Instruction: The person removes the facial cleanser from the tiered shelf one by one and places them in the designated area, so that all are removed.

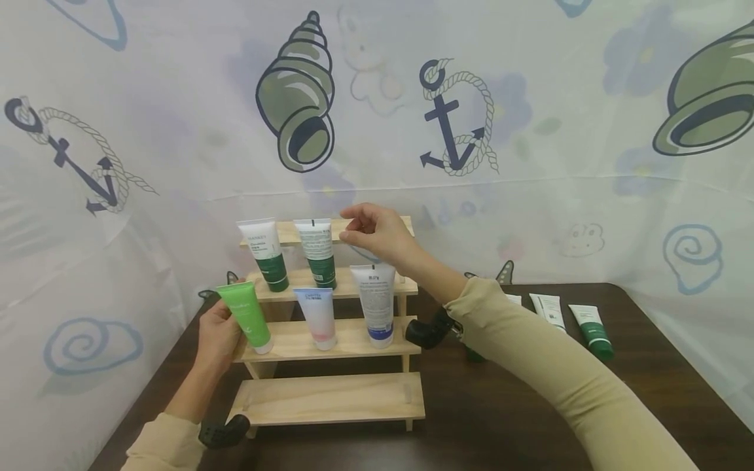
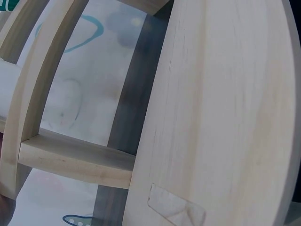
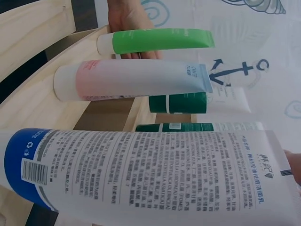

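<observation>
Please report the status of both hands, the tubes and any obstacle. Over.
Left hand at wooden stand's left side, grip unclear. Right hand empty, near upper tiers. Five tubes standing. Blue-banded tube below right hand, possibly in the way.

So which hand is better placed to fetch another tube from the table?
Probably the right hand: apparently empty, with the tubes on the table on its side. The left hand is at the left end of the stand, partly behind the green tube.
</observation>
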A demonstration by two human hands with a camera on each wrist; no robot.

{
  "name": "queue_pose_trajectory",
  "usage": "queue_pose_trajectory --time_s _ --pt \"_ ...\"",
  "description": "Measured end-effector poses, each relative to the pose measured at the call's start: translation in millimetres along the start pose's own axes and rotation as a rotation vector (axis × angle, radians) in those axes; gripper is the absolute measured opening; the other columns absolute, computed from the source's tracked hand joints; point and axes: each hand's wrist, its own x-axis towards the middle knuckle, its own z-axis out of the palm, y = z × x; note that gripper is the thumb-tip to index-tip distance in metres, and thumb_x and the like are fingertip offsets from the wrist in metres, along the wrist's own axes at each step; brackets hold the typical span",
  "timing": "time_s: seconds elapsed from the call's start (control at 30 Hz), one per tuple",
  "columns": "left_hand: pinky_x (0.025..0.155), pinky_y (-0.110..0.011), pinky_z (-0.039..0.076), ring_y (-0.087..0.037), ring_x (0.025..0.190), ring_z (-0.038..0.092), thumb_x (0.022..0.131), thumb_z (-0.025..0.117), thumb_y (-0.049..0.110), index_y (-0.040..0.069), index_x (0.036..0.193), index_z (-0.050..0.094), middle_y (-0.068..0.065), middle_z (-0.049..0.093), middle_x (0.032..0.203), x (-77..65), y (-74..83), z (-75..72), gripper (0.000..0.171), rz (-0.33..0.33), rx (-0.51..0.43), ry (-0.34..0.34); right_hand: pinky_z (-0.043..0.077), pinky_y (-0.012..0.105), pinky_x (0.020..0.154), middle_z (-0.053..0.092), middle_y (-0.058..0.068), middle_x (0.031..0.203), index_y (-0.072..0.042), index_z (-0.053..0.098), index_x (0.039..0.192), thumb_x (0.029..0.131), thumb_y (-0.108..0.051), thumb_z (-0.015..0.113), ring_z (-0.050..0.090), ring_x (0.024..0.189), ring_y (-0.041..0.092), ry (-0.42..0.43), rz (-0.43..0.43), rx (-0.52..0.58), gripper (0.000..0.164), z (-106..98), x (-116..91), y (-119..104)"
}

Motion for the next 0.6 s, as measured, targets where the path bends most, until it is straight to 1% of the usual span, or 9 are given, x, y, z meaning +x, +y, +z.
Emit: queue_pose_trajectory --time_s 0.17,0.27,0.43,0.6 --pt "0.116 -0.037 0.027 -0.020 0.140 0.031 0.094 0.058 0.020 -0.005 0.127 0.053 -0.004 0.039 0.148 -0.5 -0.5 -0.7 0.042 0.002 0.018 -0.011 0.049 0.018 0.071 0.062 0.009 0.097 -0.005 0.058 0.122 0.088 -0.009 0.066 0.058 0.087 0.017 -0.003 -0.007 -0.008 0.035 -3.2 -0.4 3.0" --pt "0.116 -0.037 0.027 -0.020 0.140 0.030 0.094 0.058 0.021 -0.005 0.128 0.052 -0.003 0.038 0.149 -0.5 -0.3 -1.0 0.043 -0.001 0.007 -0.020 0.048 0.018 0.071 0.062 0.009 0.097 -0.005 0.058 0.122 0.088 -0.010 0.066 0.058 0.087 0.017 0.001 -0.005 -0.020 0.036 -5.1 -0.8 3.0" --pt "0.116 -0.038 0.027 -0.020 0.140 0.029 0.094 0.057 0.021 -0.005 0.129 0.051 -0.003 0.037 0.149 -0.8 -0.6 -1.2 0.044 -0.005 0.002 -0.027 0.047 0.018 0.069 0.061 0.009 0.097 -0.005 0.058 0.122 0.088 -0.010 0.066 0.056 0.085 0.017 0.007 -0.017 -0.051 0.036 -7.7 -0.6 -0.3" --pt "0.115 -0.038 0.028 -0.020 0.140 0.030 0.094 0.057 0.020 -0.005 0.129 0.052 -0.003 0.038 0.149 -0.6 -0.5 -1.2 0.043 -0.006 0.009 -0.024 0.049 0.018 0.069 0.063 0.010 0.097 -0.004 0.059 0.121 0.087 -0.009 0.066 0.058 0.085 0.018 -0.003 -0.036 -0.063 0.035 -6.7 1.3 -6.3"
